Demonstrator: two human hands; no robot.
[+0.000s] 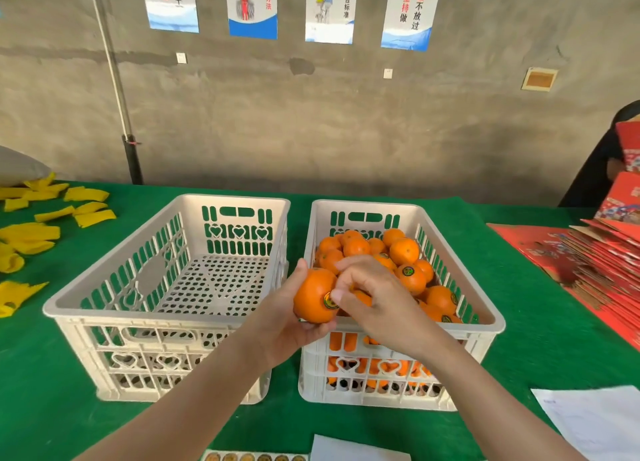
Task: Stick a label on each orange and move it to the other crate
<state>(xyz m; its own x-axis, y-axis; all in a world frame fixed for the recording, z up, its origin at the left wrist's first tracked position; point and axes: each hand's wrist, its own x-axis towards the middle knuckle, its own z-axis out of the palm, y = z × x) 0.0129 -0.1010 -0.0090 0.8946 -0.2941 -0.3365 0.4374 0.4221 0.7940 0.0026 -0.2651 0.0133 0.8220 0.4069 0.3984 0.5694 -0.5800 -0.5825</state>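
In the middle of the frame the left grip [294, 325] is clenched round one orange [313, 294], cupping it from below and behind, just above the near left rim of the right crate [491, 322]. The right grip [374, 298] reaches in from the right with its fingers bent, and its fingertips pinch at a round dark label [330, 301] stuck on the side of that orange.

The right crate is heaped with oranges [403, 251], several with the same label. The left crate [69, 305] stands just beside it, its perforated floor in plain view. Both rest on the green desk [34, 374].

A sheet of labels [254, 457] lies at the bottom edge, with white paper [356, 450] beside it. Yellow foam sleeves [34, 232] are scattered at the left, and red cartons [606, 253] are stacked at the right.
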